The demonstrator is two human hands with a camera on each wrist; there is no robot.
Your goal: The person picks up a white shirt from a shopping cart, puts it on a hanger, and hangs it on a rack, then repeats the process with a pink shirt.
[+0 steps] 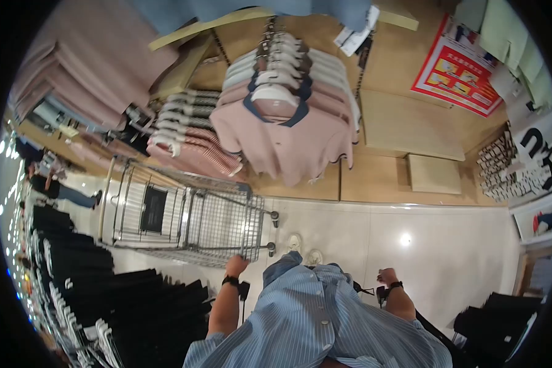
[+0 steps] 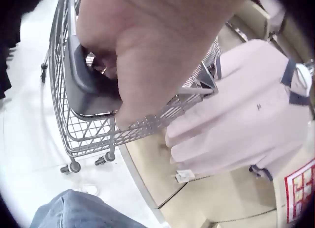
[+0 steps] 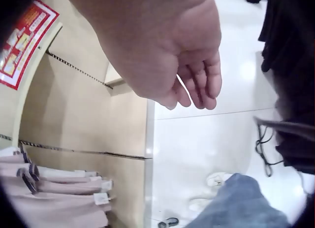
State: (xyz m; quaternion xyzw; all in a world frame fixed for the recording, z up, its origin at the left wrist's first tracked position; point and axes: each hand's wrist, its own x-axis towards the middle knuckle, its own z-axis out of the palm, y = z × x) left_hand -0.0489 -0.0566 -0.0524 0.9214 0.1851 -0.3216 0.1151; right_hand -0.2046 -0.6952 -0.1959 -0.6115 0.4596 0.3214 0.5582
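Observation:
A metal shopping cart (image 1: 217,224) stands left of the person's feet. My left hand (image 1: 236,265) is at its near corner; in the left wrist view the hand (image 2: 142,56) grips the dark plastic edge (image 2: 81,90) of the cart, with fingertips partly showing beneath the palm. My right hand (image 1: 387,277) hangs at the other side of the body, away from the shelves. The right wrist view shows this hand (image 3: 167,51) with loosely bent fingers (image 3: 211,83) and nothing held. Pink polo shirts with navy collars (image 1: 282,141) hang ahead.
Wooden shelving (image 1: 411,126) with a red sign (image 1: 457,73) runs along the front. Black garments (image 1: 147,313) hang on racks at the near left, and more (image 1: 497,322) at the near right. Another person (image 1: 64,190) is at the far left. Pale tiled floor (image 1: 435,245) lies between.

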